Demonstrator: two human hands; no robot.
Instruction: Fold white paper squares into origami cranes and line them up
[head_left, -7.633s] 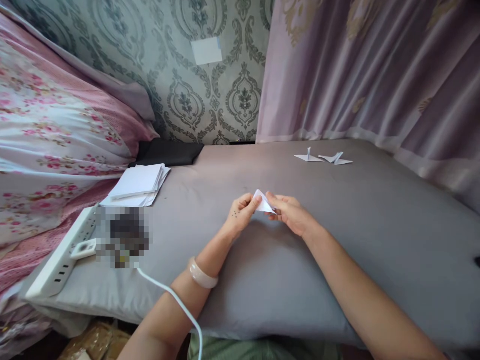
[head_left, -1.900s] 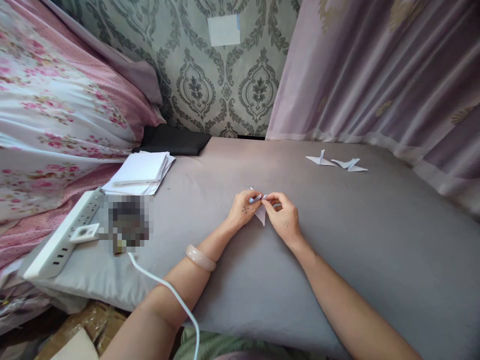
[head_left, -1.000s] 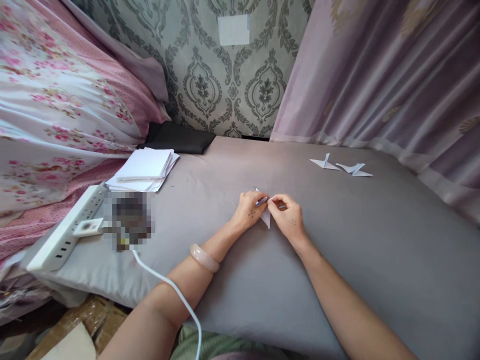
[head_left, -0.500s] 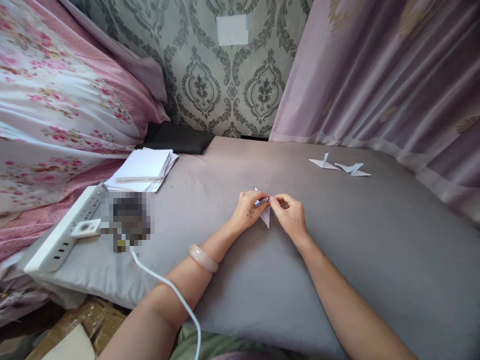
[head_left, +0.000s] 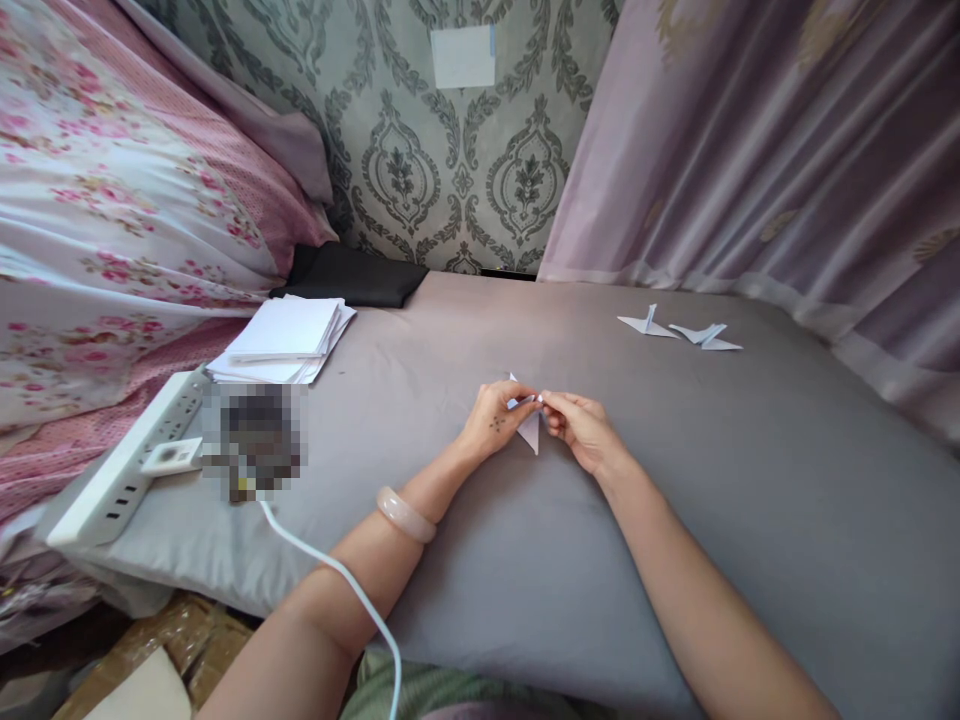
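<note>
A small white folded paper piece [head_left: 529, 428] is held just above the grey bed sheet [head_left: 750, 480], its point hanging down. My left hand [head_left: 498, 417], with a pale bangle on the wrist, pinches its upper left part. My right hand [head_left: 581, 430] pinches the upper right part, fingertips almost meeting those of the left. Most of the paper is hidden between the fingers.
Two folded paper cranes [head_left: 649, 323] [head_left: 705, 336] lie at the far right near the curtain. A stack of white paper [head_left: 285, 338] and a black cloth [head_left: 349, 277] sit at the left. A white power strip [head_left: 120, 463] with a cable [head_left: 337, 580] lies by the floral bedding.
The paper went from a flat triangle held up between both hands to a narrower fold with its point down. Over the last second my right hand has turned slightly; the pinch stays.
</note>
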